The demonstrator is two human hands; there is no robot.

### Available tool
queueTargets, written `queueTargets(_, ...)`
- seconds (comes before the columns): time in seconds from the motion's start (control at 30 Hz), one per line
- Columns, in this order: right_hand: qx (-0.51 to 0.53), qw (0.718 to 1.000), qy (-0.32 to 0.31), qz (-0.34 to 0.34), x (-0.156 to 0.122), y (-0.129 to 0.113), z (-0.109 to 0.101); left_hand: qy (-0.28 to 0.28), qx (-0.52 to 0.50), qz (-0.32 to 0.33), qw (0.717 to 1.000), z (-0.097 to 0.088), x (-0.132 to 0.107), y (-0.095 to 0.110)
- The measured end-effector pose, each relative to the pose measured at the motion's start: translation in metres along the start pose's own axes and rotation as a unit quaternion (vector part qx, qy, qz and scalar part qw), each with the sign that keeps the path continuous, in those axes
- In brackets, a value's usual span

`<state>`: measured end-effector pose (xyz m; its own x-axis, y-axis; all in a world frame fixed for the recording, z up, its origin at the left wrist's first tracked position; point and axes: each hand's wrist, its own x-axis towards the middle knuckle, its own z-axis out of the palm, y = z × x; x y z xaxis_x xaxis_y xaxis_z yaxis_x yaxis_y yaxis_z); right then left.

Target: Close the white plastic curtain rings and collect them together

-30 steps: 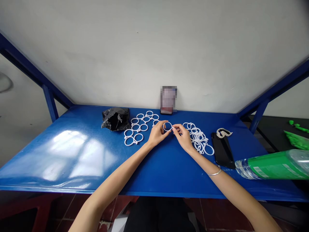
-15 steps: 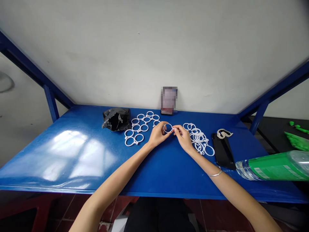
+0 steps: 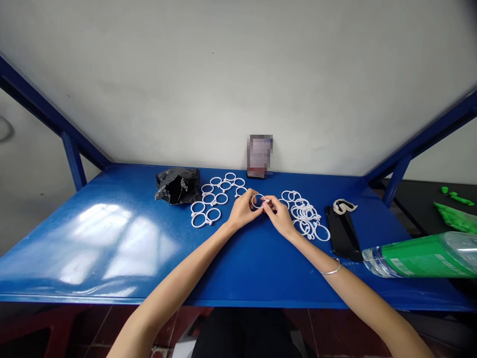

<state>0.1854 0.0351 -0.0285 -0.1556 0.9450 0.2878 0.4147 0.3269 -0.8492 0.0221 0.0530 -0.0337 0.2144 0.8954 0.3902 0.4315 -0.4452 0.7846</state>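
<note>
Grasping one white ring (image 3: 258, 194): left hand (image 3: 242, 211) at rim (image 3: 254, 196), right hand (image 3: 277, 213) pinching knob (image 3: 267, 201); probably light, stiff; hold rim.

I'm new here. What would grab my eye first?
Probably the white ring held between the left hand and right hand, near the middle. Next come more white rings, spread on the left and in an overlapping pile on the right, bright against the blue table. A green-labelled bottle shows at the right edge.

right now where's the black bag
In the head view, the bag sits left of centre on the table, near its back edge, just left of the spread-out rings.
</note>
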Motion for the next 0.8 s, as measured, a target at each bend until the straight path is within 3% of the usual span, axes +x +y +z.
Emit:
queueTargets(0.4,0.034,0.999,-0.003,-0.007,-0.0009,-0.0012,-0.0004,-0.013,-0.012,0.001,1.0,-0.002,0.0017,0.0017)
queueTargets(0.63,-0.013,0.996,0.05,-0.079,-0.0011,-0.0078,-0.0006,-0.057,-0.093,0.022,0.994,-0.0029,0.0022,-0.0008)
queueTargets(0.8,-0.058,0.99,0.038,-0.12,-0.0009,-0.0054,-0.0016,-0.068,-0.119,0.015,0.99,-0.0074,0.0032,0.0058)
